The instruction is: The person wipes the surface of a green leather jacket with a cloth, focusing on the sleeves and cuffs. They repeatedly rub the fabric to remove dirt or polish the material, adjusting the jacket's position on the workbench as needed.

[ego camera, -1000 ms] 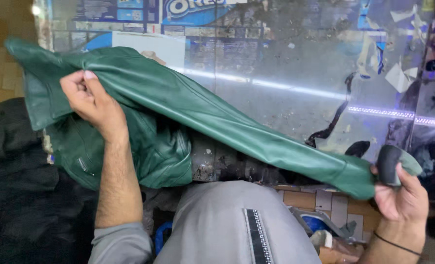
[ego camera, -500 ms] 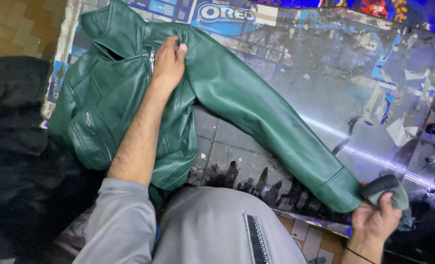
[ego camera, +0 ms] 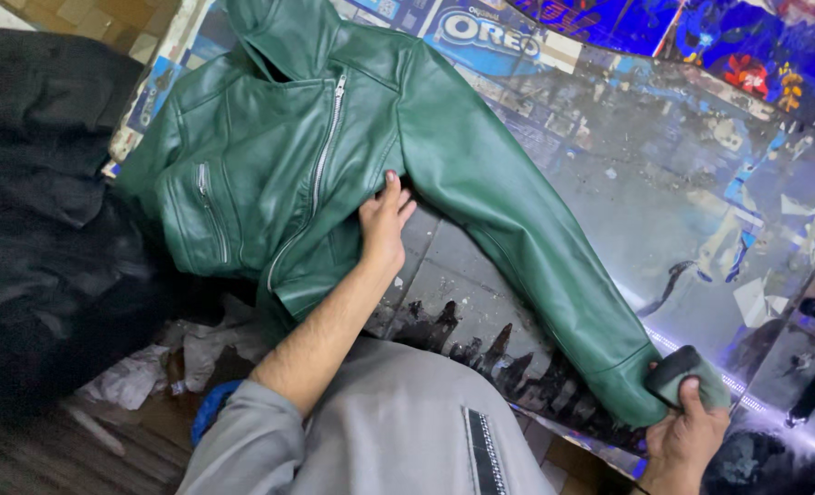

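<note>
The green jacket (ego camera: 270, 174) lies spread on the glossy surface (ego camera: 664, 183), body far left, one sleeve running near right. It looks soft and heavy-ish, smooth enough to slide; the hem and cuff seem the surest places to take hold. The left hand (ego camera: 385, 220) presses at the hem, fingers loosely spread. The right hand (ego camera: 687, 431) has its fingers closed round the cuff. A zip (ego camera: 320, 151) runs down the front, and a black garment (ego camera: 41, 202) is heaped left.

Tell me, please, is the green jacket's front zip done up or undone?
Undone: the green jacket lies spread on the table with the front zip parted and one panel lapping the other.
</note>
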